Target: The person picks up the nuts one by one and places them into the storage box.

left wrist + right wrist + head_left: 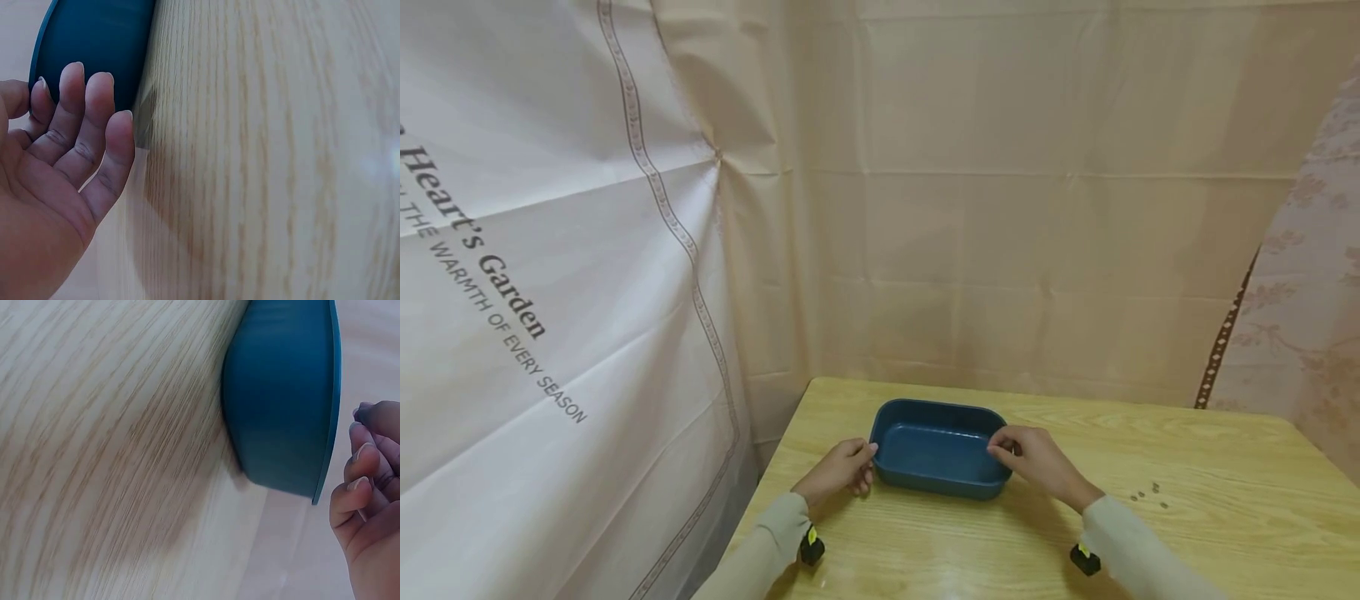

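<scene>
A dark blue rectangular basin [936, 450] with rounded corners stands on the wooden table, its inside facing up. At its left end my left hand [842, 469] pinches the rim between thumb and index finger. In the left wrist view the other fingers [100, 100] of that hand spread loosely beside the basin's outer wall. My right hand [1037, 458] hangs over the right end of the basin, thumb and index finger pressed together. A small dark piece [358, 415] shows at those fingertips in the right wrist view, mostly hidden by them; I cannot tell its kind.
Several tiny ring-like metal pieces [1142, 495] lie on the table [1232, 533] to the right of my right hand. A beige cloth [1022, 208] hangs behind the table's far edge. On the left hangs a white printed cloth [587, 333].
</scene>
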The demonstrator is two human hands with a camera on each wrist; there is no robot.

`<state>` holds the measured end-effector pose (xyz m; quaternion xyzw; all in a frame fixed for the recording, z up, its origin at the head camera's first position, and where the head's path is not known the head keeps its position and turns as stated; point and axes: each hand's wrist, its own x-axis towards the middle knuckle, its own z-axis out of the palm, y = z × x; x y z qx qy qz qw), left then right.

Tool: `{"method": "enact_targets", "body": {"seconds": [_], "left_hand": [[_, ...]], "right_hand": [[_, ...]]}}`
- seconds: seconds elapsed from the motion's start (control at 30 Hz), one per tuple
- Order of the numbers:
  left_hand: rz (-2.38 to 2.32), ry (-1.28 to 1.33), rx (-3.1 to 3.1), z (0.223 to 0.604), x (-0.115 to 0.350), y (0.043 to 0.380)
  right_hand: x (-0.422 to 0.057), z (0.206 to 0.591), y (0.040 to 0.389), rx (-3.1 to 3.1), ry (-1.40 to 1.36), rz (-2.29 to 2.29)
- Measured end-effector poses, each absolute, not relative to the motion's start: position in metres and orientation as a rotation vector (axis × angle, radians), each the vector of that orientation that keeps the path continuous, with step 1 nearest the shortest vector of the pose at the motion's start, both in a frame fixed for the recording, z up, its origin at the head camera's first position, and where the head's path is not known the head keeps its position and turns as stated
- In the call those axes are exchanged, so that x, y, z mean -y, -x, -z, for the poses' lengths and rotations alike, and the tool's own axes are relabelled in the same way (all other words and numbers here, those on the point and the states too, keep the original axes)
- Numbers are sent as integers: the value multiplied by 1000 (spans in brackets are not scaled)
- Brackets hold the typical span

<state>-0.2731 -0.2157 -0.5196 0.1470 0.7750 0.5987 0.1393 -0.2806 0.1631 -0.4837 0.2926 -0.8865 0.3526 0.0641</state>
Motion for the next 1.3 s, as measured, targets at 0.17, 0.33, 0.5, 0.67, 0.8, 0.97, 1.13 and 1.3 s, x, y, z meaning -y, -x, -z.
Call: {"method": "enact_targets", "body": {"seconds": [0.17, 0.33, 0.5, 0.67, 0.8, 0.97, 1.13, 1.3], "left_hand": [[-1728, -421, -2239, 518, 215, 271], [-1724, -404, -2249, 518, 215, 270], [-1718, -411, -2257, 519, 215, 273], [-1719, -411, -2259, 519, 216, 273], [-1719, -405, -2265, 519, 216, 272], [-1719, -412, -2271, 521, 216, 273], [-1718, -418, -2273, 522, 215, 274], [-1710, -425, -2274, 522, 216, 274]], "right_hand": [[-173, 486, 281, 2659, -847, -1012], [-184, 485, 280, 2657, -798, -983], [-198, 486, 278, 2664, -756, -955], [-216, 489, 275, 2689, -707, -944], [-228, 488, 272, 2704, -678, -934], [-242, 490, 269, 2727, -639, -911], [-257, 494, 266, 2749, -601, -895], [-274, 497, 262, 2742, -582, -866]]}}
